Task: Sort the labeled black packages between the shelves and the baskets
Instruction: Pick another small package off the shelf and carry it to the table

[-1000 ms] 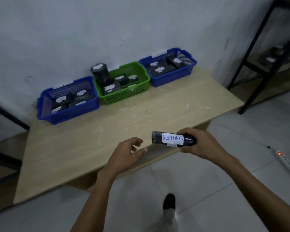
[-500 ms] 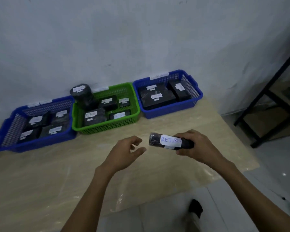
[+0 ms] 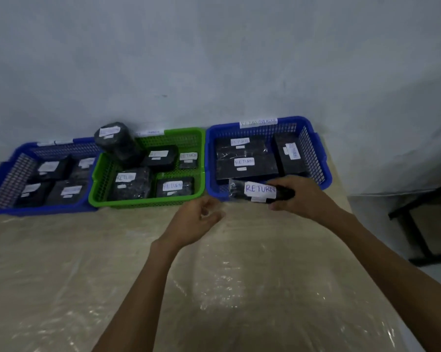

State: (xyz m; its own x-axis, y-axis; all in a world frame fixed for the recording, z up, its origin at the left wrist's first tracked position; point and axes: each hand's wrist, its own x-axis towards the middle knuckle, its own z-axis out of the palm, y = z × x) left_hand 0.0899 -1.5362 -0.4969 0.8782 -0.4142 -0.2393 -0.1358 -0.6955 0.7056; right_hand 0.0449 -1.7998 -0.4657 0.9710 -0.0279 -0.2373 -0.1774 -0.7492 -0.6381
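Black package [image 3: 261, 190] marked RETURN — now at front rim of right blue basket [image 3: 327, 179], a second ago out over bare table [image 3: 61, 262] | right hand [image 3: 300, 196] clamped round its end | left hand [image 3: 196, 219] empty, fingers loosely curled, just beside, hands apart | basket already holds RETURN packs [image 3: 244, 162] — drop-in looks next

One wide-angle camera, worn on the person's head, looks forward and down, close over the table [image 3: 49, 275]. It faces the wall [image 3: 214, 59] behind the green basket [image 3: 148, 203].
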